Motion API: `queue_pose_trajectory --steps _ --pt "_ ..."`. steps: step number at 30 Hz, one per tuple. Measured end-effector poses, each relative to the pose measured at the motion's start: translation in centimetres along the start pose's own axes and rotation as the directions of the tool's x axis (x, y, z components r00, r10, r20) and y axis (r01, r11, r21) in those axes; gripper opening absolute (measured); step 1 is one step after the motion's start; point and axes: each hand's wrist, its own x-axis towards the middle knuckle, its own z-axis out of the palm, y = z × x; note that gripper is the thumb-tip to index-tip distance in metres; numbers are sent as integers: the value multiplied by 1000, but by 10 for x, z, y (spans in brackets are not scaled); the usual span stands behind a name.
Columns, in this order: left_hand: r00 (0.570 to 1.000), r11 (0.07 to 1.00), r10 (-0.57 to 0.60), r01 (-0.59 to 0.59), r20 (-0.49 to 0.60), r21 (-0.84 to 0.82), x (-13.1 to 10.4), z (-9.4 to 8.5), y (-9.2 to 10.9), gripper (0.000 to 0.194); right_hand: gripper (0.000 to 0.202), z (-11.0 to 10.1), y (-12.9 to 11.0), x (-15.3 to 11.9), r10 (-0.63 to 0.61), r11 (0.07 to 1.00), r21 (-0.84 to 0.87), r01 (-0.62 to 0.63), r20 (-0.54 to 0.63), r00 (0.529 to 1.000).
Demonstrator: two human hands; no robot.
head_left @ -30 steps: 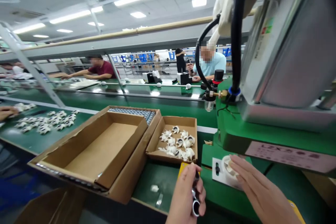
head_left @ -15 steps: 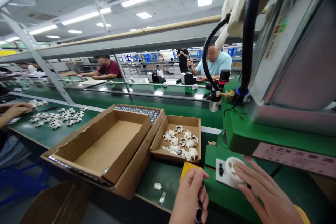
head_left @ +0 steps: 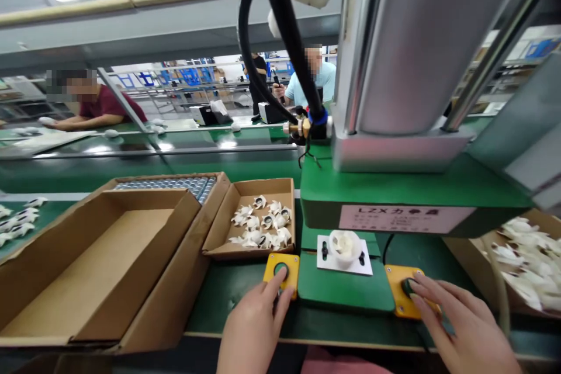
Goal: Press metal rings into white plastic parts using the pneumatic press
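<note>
A: What differs from half a second back?

B: Both hands have left the white part. The right hand (head_left: pixel 464 327), which lay on it before, now has its fingertips on the green button of the right yellow button box (head_left: pixel 405 298), to the right of the press's green base plate (head_left: pixel 346 286). The left hand (head_left: pixel 256 327), which was curled round small metal rings, now has a finger on the left yellow button box (head_left: pixel 281 269), at the plate's left edge.

A: And each grip?

B: Right grip spread, fingers loose, holding nothing. Left grip: one finger out, the others curled; whether it clasps anything, I cannot tell.

A: Where is the part?

B: The white plastic impeller (head_left: pixel 345 244) sits alone on its white fixture (head_left: pixel 344 257) at the back of the plate, under the press head (head_left: pixel 407 204). The view has also swung right and down.

A: The table?

B: Green table (head_left: pixel 245 292). Left of the press, a small cardboard tray of impellers (head_left: pixel 258 228), then a large empty carton (head_left: pixel 105 257). Right of the press, another box of impellers (head_left: pixel 521 257).

A: The room?

B: Beyond the press, a green conveyor (head_left: pixel 175 155), seated workers (head_left: pixel 94 106) and ceiling strip lights.
</note>
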Motion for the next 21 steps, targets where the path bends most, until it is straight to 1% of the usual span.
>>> queue_pose_trajectory --steps 1,3,5,7,10,12,13,14,15,16,18,19,20,21 --pt "1000 1000 20 -20 -20 14 1 0 1 31 31 -2 -2 3 -26 1000 -7 26 -8 1000" --pt "999 998 45 -44 -28 42 5 -1 4 28 30 -4 -8 9 -73 997 -18 73 -20 997" --pt "999 997 43 -43 6 64 9 -4 5 29 26 -5 -12 14 -95 995 -7 95 -28 995" --pt "998 1000 9 -11 60 27 11 -7 4 30 24 -4 -11 14 -83 996 23 84 -46 996" --pt "994 982 -58 74 96 -173 12 -11 3 27 25 -4 -9 10 -12 995 97 16 -40 999" --pt "988 927 -110 141 108 -346 12 -11 5 24 27 -7 -13 9 76 981 181 -76 3 997" --pt "981 881 -144 188 133 -433 11 -10 7 25 29 -9 -17 11 124 963 236 -129 35 992" --pt "968 819 -180 245 174 -519 10 -9 11 29 31 -12 -23 16 170 934 305 -185 75 983" --pt "951 736 -210 306 227 -603 9 -8 16 33 35 -15 -32 23 208 889 390 -241 126 970" --pt "932 639 -227 361 282 -679 8 -6 22 38 40 -18 -42 33 235 823 485 -294 181 955" --pt "905 450 -220 426 365 -785 6 -3 36 43 47 -22 -66 61 249 634 675 -378 286 926" --pt "899 378 -210 438 385 -816 5 -3 43 44 49 -24 -79 78 243 529 750 -397 314 918" --pt "894 326 -202 446 399 -834 4 -3 50 43 48 -24 -91 95 231 447 797 -407 336 913" --pt "889 293 -196 456 414 -840 3 -3 57 43 41 -24 -102 113 210 393 835 -386 327 921"
